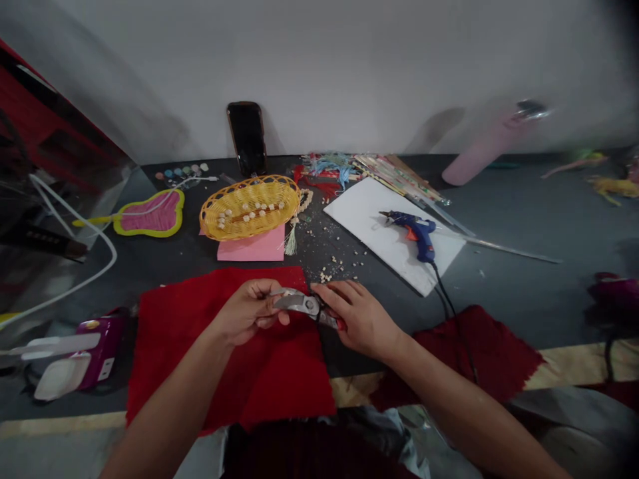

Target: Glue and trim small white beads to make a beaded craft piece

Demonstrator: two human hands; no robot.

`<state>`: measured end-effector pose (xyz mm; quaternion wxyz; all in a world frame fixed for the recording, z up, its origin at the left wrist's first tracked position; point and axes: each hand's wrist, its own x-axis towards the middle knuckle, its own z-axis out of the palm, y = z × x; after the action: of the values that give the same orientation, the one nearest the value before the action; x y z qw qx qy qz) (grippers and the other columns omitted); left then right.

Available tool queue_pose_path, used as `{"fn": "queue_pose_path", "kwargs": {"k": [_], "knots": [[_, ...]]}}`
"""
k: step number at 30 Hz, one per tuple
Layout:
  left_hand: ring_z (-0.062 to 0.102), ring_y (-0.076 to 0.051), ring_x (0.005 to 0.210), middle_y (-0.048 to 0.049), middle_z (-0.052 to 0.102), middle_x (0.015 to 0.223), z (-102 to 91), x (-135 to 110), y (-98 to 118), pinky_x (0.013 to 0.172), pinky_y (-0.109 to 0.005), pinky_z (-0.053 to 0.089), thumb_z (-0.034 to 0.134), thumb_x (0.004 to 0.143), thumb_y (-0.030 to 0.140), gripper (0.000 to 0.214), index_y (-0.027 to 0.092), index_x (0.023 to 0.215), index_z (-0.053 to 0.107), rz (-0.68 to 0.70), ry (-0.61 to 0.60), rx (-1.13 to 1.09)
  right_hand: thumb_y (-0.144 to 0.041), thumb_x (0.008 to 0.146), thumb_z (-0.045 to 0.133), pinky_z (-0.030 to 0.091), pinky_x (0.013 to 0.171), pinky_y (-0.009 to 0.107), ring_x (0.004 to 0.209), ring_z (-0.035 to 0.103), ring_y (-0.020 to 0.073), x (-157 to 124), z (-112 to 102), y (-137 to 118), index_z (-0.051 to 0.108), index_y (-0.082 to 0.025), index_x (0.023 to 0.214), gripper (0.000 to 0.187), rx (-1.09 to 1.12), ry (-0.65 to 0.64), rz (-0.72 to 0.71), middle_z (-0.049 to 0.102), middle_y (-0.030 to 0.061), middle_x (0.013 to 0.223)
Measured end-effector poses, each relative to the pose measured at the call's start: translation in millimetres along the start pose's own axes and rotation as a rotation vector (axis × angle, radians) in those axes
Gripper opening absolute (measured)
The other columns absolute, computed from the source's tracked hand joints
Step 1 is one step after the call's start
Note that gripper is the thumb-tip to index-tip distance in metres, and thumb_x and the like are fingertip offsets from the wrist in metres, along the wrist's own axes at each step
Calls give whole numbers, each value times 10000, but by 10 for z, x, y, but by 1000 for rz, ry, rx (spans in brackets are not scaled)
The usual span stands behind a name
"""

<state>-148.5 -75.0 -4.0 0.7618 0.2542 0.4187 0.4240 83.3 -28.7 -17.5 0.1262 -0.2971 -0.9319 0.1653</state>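
My right hand [362,316] is wrapped round the red handle of a pair of pruning shears [303,303], its metal blades pointing left. At the blades, my left hand [254,306] is closed in a pinch, but whatever sits between its fingers is too small and hidden to name. Both hands are above a red cloth [239,372] with frayed edges. Small pale bits [327,274] lie scattered on the dark table just beyond the shears. Past my left hand, a yellow wicker basket [234,216] holds several small pale pieces and rests partly over a pink pad [252,247].
A blue glue gun [417,233] lies on a white board [359,206], its cord running toward the front edge. Behind are thin sticks [394,173], a phone [248,138] against the wall and a pink bottle [482,146]. At left are a purple device [102,342] and a white cable [107,246].
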Motion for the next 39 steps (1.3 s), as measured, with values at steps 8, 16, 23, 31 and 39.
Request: {"fn": "queue_pose_path", "kwargs": {"k": [8,16,23,31,39], "knots": [[395,-23,395,-48,654,606,30,36,-67,376,-141,233,696,687,216,152,127,726,580,94,97,50,-50,690,440,444,839,386,951,519,227,2,-3,-23,395,-170,1311,634,7,7,52,553,114,1073],[502,-66,513,6,620,647,108,84,-139,494,-179,400,674,700,237,139,157,799,619,361,376,368,-104,766,450,423,855,410,1014,502,245,42,22,-3,377,-185,1329,574,-40,35,116,541,118,1150],[474,-70,455,2,615,619,90,80,-163,451,-196,368,652,712,243,108,151,699,595,418,387,411,-77,710,459,411,849,423,1033,490,257,50,-20,19,322,-204,1366,682,-7,19,77,531,117,1184],[406,-40,386,-35,654,584,119,29,-70,384,-163,284,713,650,223,198,131,652,538,256,207,190,-68,668,449,382,884,429,1089,457,253,24,-112,54,296,-205,1376,737,-30,-67,27,493,107,1256],[349,-9,343,-53,637,532,46,-5,-2,341,-125,190,726,664,280,268,117,638,514,7,10,49,-70,658,462,391,866,427,1057,477,246,21,-103,51,338,-214,1356,724,-22,-60,-16,516,108,1215]]}}
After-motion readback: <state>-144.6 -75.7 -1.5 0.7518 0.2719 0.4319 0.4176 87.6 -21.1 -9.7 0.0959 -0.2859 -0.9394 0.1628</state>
